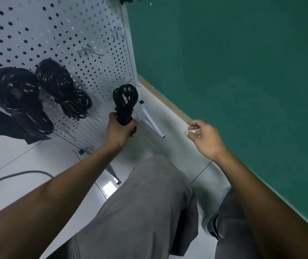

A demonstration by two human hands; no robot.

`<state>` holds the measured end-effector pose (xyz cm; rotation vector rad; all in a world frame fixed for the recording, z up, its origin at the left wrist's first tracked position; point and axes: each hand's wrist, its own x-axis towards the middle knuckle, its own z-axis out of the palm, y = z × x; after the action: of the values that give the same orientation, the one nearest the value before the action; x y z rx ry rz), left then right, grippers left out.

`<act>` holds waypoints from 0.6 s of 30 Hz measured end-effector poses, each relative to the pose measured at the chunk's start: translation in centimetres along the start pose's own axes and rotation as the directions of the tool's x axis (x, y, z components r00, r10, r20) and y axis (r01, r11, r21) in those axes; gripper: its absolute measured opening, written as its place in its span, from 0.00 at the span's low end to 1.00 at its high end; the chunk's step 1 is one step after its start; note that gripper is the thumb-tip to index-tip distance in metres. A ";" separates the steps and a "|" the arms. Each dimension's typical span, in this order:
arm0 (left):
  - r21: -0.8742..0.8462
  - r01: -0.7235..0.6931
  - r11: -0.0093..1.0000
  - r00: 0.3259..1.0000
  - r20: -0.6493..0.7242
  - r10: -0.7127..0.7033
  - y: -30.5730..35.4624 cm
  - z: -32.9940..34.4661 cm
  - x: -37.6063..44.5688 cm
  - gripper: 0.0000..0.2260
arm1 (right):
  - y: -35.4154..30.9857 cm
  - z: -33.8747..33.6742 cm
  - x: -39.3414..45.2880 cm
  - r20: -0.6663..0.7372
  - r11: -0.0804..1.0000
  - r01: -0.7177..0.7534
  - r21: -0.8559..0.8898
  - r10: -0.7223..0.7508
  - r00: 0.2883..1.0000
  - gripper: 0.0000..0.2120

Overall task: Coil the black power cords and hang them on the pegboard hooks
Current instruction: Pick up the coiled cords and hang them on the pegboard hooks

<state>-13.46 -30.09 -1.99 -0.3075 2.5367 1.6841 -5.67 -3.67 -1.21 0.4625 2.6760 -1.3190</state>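
Closest to the lens are the person's grey fabric trousers, one knee raised, with a dark shoe on the pale tiled floor beside them. The left hand has its fingers and thumb wrapped round the lower part of a coiled black power cord, holding it up against the lower right part of the white perforated metal pegboard; the cord's plug end faces outward at the top of the bundle, near a thin metal hook. Whether the coil already hangs on that hook cannot be told. The right hand holds nothing, its fingers loosely bent, well apart from the board and in front of the dark green wall. Further left on the board hang two more coiled black cords, side by side. A grey cable trails over the floor at lower left.
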 end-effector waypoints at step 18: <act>0.313 0.231 0.921 0.971 -0.141 -0.196 -4.7 -1.1 7.1 0.30 | 0.1 0.6 0.2 0.033 1.000 -0.014 0.000 0.014 0.999 0.17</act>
<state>-19.36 -33.69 -7.02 -0.6346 2.6836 1.1743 -5.83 -4.07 -1.68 0.4540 2.6412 -1.3120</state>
